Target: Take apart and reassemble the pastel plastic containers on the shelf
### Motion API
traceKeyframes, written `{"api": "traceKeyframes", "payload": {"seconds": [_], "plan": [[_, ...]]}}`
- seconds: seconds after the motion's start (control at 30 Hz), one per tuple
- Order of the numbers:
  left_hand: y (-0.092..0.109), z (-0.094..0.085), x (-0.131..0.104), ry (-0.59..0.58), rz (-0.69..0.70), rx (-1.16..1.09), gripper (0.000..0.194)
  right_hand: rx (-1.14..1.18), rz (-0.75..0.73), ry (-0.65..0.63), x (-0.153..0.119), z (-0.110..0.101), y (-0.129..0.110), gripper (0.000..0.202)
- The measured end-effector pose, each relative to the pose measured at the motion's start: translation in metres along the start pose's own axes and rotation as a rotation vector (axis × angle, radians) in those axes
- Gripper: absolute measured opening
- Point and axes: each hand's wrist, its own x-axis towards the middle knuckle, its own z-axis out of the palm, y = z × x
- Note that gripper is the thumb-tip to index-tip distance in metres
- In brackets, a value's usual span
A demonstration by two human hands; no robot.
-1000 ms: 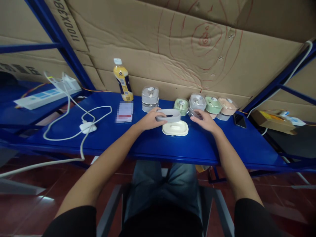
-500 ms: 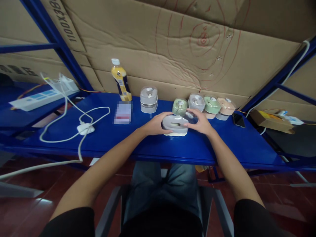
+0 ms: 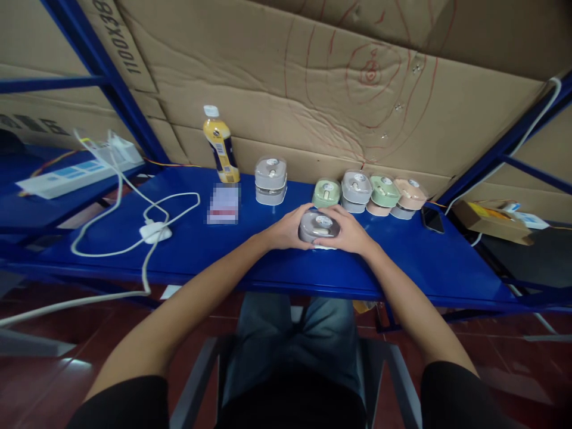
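Observation:
A small grey plastic box (image 3: pixel 318 230) with a clear lid (image 3: pixel 322 220) on top sits near the front of the blue table. The lid carries a round sticker and a pale oval piece. My left hand (image 3: pixel 292 229) is curved around the box's left side, thumb low at the front. My right hand (image 3: pixel 349 231) wraps the right side, its fingers over the lid's back edge. Just behind stands a green box (image 3: pixel 326 193) with a similar clear lid. Fingers hide parts of the grey box's sides.
Two stacked grey boxes (image 3: pixel 270 182) stand at the back, beside a yellow drink bottle (image 3: pixel 221 149). Grey, green and peach boxes (image 3: pixel 385 192) line the back right, near a phone (image 3: pixel 432 220). A white cable (image 3: pixel 111 256) loops across the left side.
The clear lid in my right hand has moved left from beside the grey box onto its top, covering the slot. Both hands now close around the box.

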Motion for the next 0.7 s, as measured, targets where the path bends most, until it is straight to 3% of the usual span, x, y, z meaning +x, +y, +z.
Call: {"api": "traceKeyframes", "payload": {"seconds": [0.3,0.57,0.7], "plan": [[0.004,-0.007,-0.001,-0.042,0.03,0.065,0.107,-0.025,0.034,-0.007,-0.002,0.005,0.003,0.093],[0.014,-0.014,-0.008,-0.085,0.007,0.146,0.094,-0.038,-0.034,-0.052,0.001,0.008,0.003,0.095],[0.028,-0.014,-0.025,-0.016,-0.045,0.313,0.085,-0.032,-0.052,-0.062,0.004,0.015,0.0,0.106]]}}
